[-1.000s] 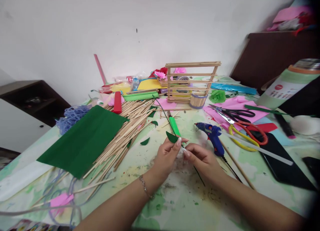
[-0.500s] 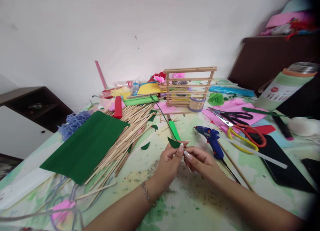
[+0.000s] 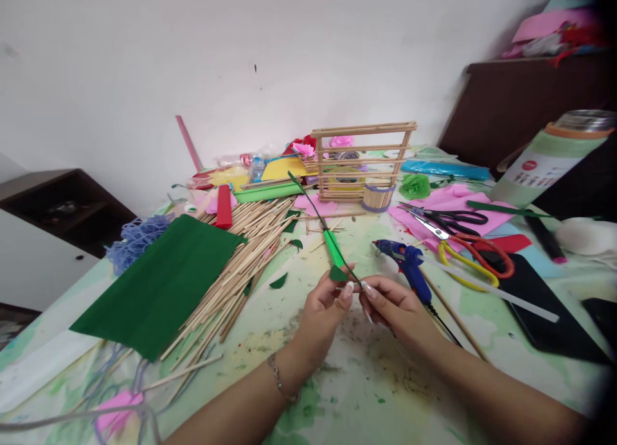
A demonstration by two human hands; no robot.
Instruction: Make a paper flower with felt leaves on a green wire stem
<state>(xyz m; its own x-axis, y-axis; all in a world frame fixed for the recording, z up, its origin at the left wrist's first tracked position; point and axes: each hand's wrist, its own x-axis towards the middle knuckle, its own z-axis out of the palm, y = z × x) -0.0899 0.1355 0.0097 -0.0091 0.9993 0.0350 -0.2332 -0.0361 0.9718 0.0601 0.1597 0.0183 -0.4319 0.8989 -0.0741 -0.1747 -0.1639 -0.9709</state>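
Between the fingertips of my left hand (image 3: 328, 303) is a small dark green paper leaf (image 3: 338, 274), standing up from the pinch. My right hand (image 3: 393, 303) is closed on the lower end of a thin dark green stem (image 3: 318, 212), which slants up and away to the left. The two hands almost touch at the fingertips. Just beyond them lies a bright green-handled knife (image 3: 333, 247), partly behind the stem. Other cut paper leaves (image 3: 278, 281) lie on the table to the left. A blue glue gun (image 3: 402, 260) rests right of my right hand.
Wooden sticks (image 3: 241, 265) and a green paper sheet (image 3: 159, 284) cover the left. A stick frame (image 3: 364, 162) with a small round basket (image 3: 378, 198) stands behind. Scissors (image 3: 477, 258), a black phone-like slab (image 3: 544, 310) and a green bottle (image 3: 549, 159) are at the right.
The stem's lower end has come to my right fingertips, and its line now passes right of the leaf. The leaf in my left hand has turned and looks shorter. The view has shifted slightly.
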